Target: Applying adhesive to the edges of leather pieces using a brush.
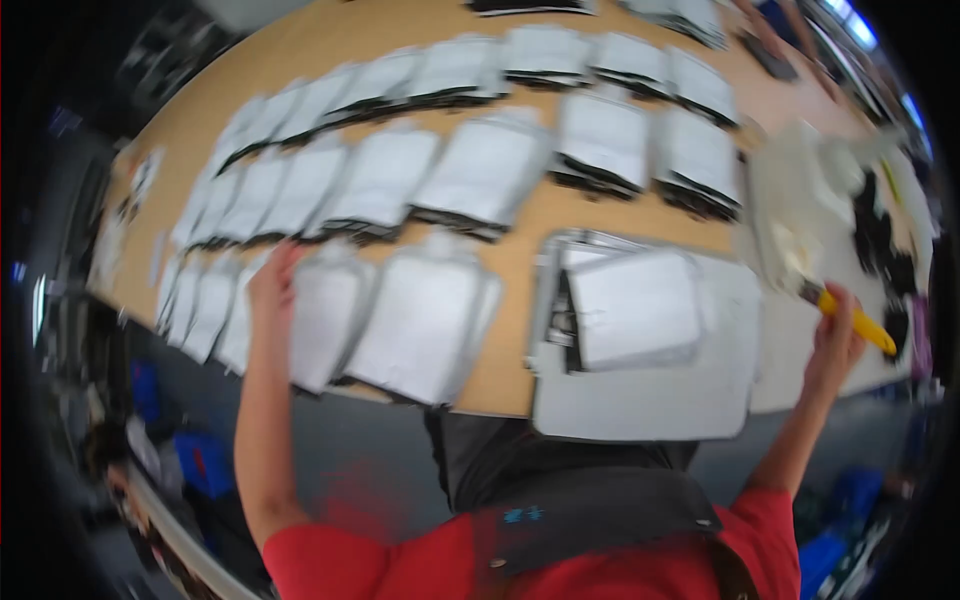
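My right hand is closed around the yellow handle of a flat brush. The brush's bristle end meets the mouth of a whitish plastic container at the right. My left hand is at the front row of overlapping white flat pieces with dark edges, near one of them; its fingers are bent, and whether they pinch a piece cannot be told. Between my hands a grey-white board lies at the table's front edge, with white sheets and a dark strip on it.
Rows of similar white pieces cover much of the wooden table. Black items lie at the right beyond the container. Another person's arm is at the far right, beside a dark object. Blue bins stand below at left.
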A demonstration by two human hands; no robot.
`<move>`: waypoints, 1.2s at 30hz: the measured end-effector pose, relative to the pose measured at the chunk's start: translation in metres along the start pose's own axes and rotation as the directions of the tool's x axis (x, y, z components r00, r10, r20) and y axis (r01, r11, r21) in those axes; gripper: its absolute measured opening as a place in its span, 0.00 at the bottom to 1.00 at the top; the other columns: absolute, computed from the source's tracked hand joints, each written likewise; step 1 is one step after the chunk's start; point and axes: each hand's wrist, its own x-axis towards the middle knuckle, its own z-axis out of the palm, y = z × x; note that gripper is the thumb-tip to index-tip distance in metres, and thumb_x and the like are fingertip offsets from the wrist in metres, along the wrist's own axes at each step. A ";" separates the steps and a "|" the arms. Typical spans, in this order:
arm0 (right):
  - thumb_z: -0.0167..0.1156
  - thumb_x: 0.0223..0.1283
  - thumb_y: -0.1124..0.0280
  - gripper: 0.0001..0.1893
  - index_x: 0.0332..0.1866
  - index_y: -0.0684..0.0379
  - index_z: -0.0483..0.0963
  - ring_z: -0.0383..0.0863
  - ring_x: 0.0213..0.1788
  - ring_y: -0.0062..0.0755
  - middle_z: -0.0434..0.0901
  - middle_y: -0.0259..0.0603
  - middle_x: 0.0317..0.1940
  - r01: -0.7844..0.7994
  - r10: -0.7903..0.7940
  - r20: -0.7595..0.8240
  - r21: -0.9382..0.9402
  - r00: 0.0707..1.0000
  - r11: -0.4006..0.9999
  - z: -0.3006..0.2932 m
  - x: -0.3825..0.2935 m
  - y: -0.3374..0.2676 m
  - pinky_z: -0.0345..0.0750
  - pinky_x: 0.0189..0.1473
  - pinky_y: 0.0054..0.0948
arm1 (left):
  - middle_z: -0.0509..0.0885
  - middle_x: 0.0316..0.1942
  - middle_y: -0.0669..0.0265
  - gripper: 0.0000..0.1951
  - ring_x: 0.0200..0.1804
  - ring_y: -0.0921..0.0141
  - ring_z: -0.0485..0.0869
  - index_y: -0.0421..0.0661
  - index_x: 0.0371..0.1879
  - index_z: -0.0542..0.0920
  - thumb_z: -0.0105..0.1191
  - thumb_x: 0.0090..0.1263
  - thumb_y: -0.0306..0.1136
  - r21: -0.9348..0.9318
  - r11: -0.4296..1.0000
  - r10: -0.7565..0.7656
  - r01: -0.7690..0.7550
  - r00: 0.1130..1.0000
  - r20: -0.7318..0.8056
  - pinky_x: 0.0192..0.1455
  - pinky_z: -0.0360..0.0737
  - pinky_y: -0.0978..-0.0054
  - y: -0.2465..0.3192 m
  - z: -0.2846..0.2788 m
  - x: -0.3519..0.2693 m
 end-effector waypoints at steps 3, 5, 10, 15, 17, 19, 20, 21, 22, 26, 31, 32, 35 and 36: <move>0.55 0.64 0.65 0.11 0.37 0.61 0.80 0.58 0.18 0.08 0.66 0.24 0.17 0.025 -0.010 0.123 -0.115 0.992 0.993 0.001 0.017 -0.020 0.50 0.19 0.13 | 0.81 0.40 0.66 0.18 0.18 0.90 0.63 0.40 0.50 0.76 0.53 0.67 0.39 -0.054 0.997 0.053 -0.055 0.998 -0.041 0.12 0.53 0.91 0.012 -0.015 -0.056; 0.55 0.64 0.65 0.12 0.36 0.63 0.79 0.61 0.19 0.10 0.69 0.25 0.19 0.059 -0.039 0.083 -0.250 0.996 0.966 -0.018 0.029 -0.020 0.54 0.20 0.14 | 0.81 0.40 0.65 0.18 0.18 0.88 0.62 0.38 0.50 0.76 0.52 0.68 0.39 -0.008 0.990 0.140 -0.142 0.985 -0.097 0.11 0.53 0.91 0.018 0.034 -0.106; 0.57 0.61 0.64 0.13 0.35 0.66 0.78 0.65 0.19 0.14 0.71 0.28 0.18 0.108 -0.083 0.081 -0.387 0.993 0.916 -0.045 0.060 0.023 0.60 0.22 0.18 | 0.83 0.33 0.62 0.15 0.17 0.88 0.63 0.36 0.48 0.77 0.51 0.69 0.34 -0.004 0.975 0.219 -0.222 0.963 0.158 0.11 0.53 0.91 -0.015 0.114 -0.166; 0.58 0.58 0.62 0.15 0.34 0.67 0.77 0.69 0.18 0.22 0.73 0.38 0.15 0.167 -0.078 0.191 -0.510 0.979 0.844 -0.032 0.090 0.069 0.66 0.23 0.24 | 0.83 0.31 0.62 0.12 0.17 0.88 0.65 0.36 0.45 0.79 0.54 0.67 0.30 0.047 0.987 0.136 -0.155 0.953 0.270 0.12 0.54 0.92 -0.031 0.177 -0.214; 0.57 0.60 0.63 0.13 0.34 0.66 0.77 0.68 0.20 0.16 0.72 0.34 0.17 0.168 0.026 0.284 -0.636 0.958 0.753 -0.024 0.095 0.079 0.66 0.24 0.21 | 0.83 0.31 0.63 0.12 0.19 0.87 0.67 0.37 0.44 0.79 0.55 0.66 0.29 0.071 0.987 0.121 -0.146 0.954 0.273 0.14 0.55 0.91 -0.035 0.188 -0.224; 0.57 0.59 0.61 0.15 0.33 0.66 0.77 0.73 0.18 0.27 0.74 0.45 0.15 0.268 -0.139 0.265 -0.547 0.954 0.793 -0.023 0.094 0.081 0.68 0.24 0.27 | 0.82 0.29 0.66 0.12 0.21 0.86 0.69 0.38 0.45 0.80 0.56 0.65 0.30 0.192 0.961 0.136 -0.201 0.943 0.305 0.17 0.59 0.91 -0.037 0.192 -0.234; 0.56 0.59 0.61 0.15 0.33 0.66 0.77 0.72 0.18 0.25 0.74 0.45 0.15 0.268 -0.140 0.264 -0.547 0.954 0.793 -0.027 0.094 0.074 0.67 0.24 0.27 | 0.82 0.30 0.67 0.13 0.23 0.85 0.70 0.38 0.45 0.79 0.58 0.64 0.29 0.232 0.946 0.148 -0.227 0.938 0.312 0.20 0.62 0.90 -0.038 0.198 -0.238; 0.56 0.60 0.62 0.15 0.33 0.65 0.77 0.72 0.18 0.24 0.74 0.45 0.15 0.302 -0.149 0.328 -0.485 0.933 0.821 -0.003 0.093 0.054 0.67 0.23 0.27 | 0.82 0.30 0.67 0.13 0.23 0.85 0.70 0.38 0.45 0.79 0.58 0.64 0.29 0.267 0.940 0.172 -0.213 0.971 0.169 0.20 0.62 0.90 -0.028 0.178 -0.249; 0.56 0.60 0.62 0.14 0.33 0.65 0.77 0.69 0.18 0.20 0.72 0.40 0.14 0.260 -0.121 0.261 -0.603 0.958 0.754 -0.061 0.093 0.067 0.65 0.23 0.25 | 0.80 0.33 0.68 0.17 0.27 0.82 0.72 0.38 0.47 0.78 0.61 0.60 0.29 0.242 0.914 0.214 -0.327 0.892 0.398 0.25 0.67 0.87 -0.054 0.224 -0.227; 0.55 0.62 0.62 0.14 0.37 0.65 0.77 0.63 0.21 0.14 0.69 0.28 0.17 0.244 -0.120 0.260 -0.523 0.958 0.816 -0.053 0.083 0.059 0.61 0.24 0.18 | 0.75 0.41 0.67 0.24 0.34 0.81 0.71 0.40 0.51 0.76 0.65 0.54 0.28 0.384 0.754 0.396 -0.533 0.835 0.382 0.30 0.70 0.87 -0.062 0.225 -0.236; 0.54 0.64 0.62 0.14 0.37 0.65 0.76 0.59 0.22 0.13 0.66 0.27 0.18 0.243 -0.052 0.333 -0.564 0.941 0.789 -0.049 0.073 0.059 0.57 0.23 0.17 | 0.76 0.35 0.68 0.25 0.33 0.77 0.71 0.43 0.49 0.77 0.67 0.49 0.32 0.430 0.737 0.379 -0.522 0.845 0.377 0.33 0.71 0.81 -0.078 0.228 -0.236; 0.54 0.64 0.62 0.14 0.37 0.65 0.76 0.58 0.22 0.12 0.65 0.26 0.18 0.221 -0.067 0.295 -0.529 0.953 0.819 -0.045 0.072 0.053 0.56 0.23 0.17 | 0.77 0.35 0.68 0.25 0.32 0.77 0.72 0.42 0.48 0.78 0.68 0.49 0.31 0.410 0.747 0.399 -0.523 0.846 0.353 0.33 0.72 0.81 -0.079 0.228 -0.236; 0.54 0.64 0.62 0.14 0.37 0.65 0.76 0.57 0.22 0.12 0.64 0.26 0.18 0.204 -0.061 0.285 -0.507 0.957 0.838 -0.050 0.071 0.061 0.54 0.23 0.17 | 0.78 0.35 0.67 0.24 0.31 0.77 0.72 0.40 0.47 0.78 0.68 0.49 0.30 0.397 0.787 0.361 -0.472 0.875 0.323 0.33 0.72 0.81 -0.079 0.229 -0.237; 0.54 0.64 0.62 0.14 0.37 0.65 0.76 0.57 0.22 0.12 0.63 0.26 0.19 0.211 -0.039 0.323 -0.517 0.946 0.830 -0.049 0.071 0.062 0.54 0.23 0.16 | 0.78 0.35 0.67 0.24 0.31 0.77 0.72 0.40 0.47 0.78 0.68 0.49 0.30 0.395 0.788 0.363 -0.472 0.875 0.320 0.33 0.72 0.81 -0.080 0.229 -0.237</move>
